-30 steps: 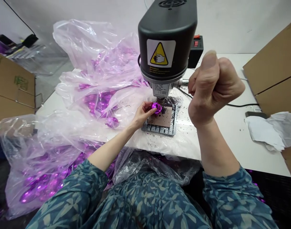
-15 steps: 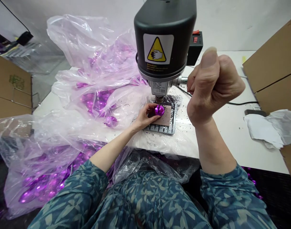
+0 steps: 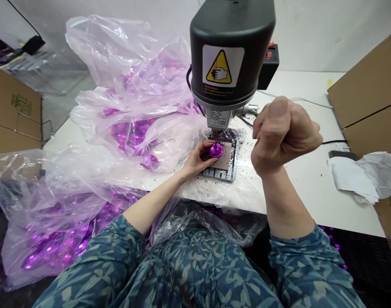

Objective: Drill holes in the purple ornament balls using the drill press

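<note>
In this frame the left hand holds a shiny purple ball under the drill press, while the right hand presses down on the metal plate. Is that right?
No: the right hand is raised in a closed fist, clear of the metal plate, as the head view shows. The rest stands.

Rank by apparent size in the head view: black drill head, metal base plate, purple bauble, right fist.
Black drill head largest. Right fist and metal base plate: unsure, since the fist looks bigger but sits nearer the camera. Purple bauble smallest.

Cardboard flap (image 3: 368, 102) stands right; crumpled white paper (image 3: 351, 179) lies beside it
</note>
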Motion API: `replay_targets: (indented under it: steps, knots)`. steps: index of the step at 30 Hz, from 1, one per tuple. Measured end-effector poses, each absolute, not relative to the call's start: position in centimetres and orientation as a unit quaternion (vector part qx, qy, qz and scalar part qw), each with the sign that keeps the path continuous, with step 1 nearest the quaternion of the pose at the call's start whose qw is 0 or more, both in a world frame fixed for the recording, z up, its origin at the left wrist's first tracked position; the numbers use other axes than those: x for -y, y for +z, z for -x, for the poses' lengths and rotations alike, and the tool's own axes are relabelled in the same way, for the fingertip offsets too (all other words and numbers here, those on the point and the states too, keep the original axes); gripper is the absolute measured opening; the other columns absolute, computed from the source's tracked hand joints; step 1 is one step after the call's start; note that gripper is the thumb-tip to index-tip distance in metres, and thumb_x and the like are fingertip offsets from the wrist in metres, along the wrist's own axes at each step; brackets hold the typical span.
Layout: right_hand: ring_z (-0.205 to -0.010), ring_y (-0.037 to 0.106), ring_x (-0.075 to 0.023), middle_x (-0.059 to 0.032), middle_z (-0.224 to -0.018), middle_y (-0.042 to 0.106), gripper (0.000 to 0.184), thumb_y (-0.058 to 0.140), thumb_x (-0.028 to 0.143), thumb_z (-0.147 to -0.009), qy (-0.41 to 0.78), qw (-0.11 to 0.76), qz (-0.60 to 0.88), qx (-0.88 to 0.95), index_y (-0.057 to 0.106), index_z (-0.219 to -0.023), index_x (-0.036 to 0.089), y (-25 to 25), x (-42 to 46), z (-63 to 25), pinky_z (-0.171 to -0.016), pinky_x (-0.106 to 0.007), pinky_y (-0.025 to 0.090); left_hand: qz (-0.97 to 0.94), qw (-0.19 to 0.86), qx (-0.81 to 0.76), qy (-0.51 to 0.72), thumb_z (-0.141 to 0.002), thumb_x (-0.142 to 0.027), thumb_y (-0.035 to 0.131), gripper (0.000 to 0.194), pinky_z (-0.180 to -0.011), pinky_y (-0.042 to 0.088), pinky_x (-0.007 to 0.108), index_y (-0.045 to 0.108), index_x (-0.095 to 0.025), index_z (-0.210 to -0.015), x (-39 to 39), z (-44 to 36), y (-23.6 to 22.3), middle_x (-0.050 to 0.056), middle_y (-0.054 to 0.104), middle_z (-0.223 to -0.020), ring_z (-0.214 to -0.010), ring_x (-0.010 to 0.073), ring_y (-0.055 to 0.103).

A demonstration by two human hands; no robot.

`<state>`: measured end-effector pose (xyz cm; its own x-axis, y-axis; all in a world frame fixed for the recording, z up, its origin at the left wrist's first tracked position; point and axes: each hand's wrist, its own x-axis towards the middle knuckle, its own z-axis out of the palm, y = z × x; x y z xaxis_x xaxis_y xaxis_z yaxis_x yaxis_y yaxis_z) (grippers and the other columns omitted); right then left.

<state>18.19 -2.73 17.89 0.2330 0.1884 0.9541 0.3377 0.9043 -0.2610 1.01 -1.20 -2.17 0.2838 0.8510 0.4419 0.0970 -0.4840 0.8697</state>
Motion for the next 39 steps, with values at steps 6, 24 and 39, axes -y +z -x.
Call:
replay_targets:
  steps: [6,24,39]
  knots:
    - [-0.039,0.024,-0.0098,0.0045,-0.049,0.027,0.055,0.057,0.033,-0.108,-0.067,0.781,0.182,0.594,0.026,-0.063,0.023,16.9,2.1,-18.0,-0.043,-0.038,0.019,-0.667,0.418,-0.360,0.500,-0.090,-0.060,0.089,0.064,-0.125,0.056,0.056,0.065,-0.025,-0.137,1.5,-1.1,-1.6,0.017,0.069,-0.151,-0.145,0.0331,0.067]
    - [-0.035,0.024,-0.0044,0.0094,-0.050,0.025,0.048,0.055,0.011,-0.099,-0.136,0.763,0.039,0.631,0.020,-0.069,0.024,14.5,0.8,-18.6,-0.035,-0.024,0.023,-0.652,0.428,-0.360,0.512,-0.087,-0.066,0.090,0.068,-0.127,0.054,0.054,0.067,-0.024,-0.134,1.5,-1.3,-1.6,0.017,0.071,-0.148,-0.145,0.0331,0.067]
    - [-0.043,0.029,-0.0060,0.0072,-0.051,0.032,0.060,0.068,0.058,-0.093,0.023,0.791,0.213,0.573,0.030,-0.060,0.025,22.0,1.5,-17.1,-0.054,-0.034,0.025,-0.711,0.252,-0.366,0.546,-0.092,-0.038,0.086,0.046,-0.100,0.067,0.047,0.064,-0.025,-0.130,7.4,-1.2,0.0,0.013,0.074,-0.131,-0.123,0.0295,0.076]
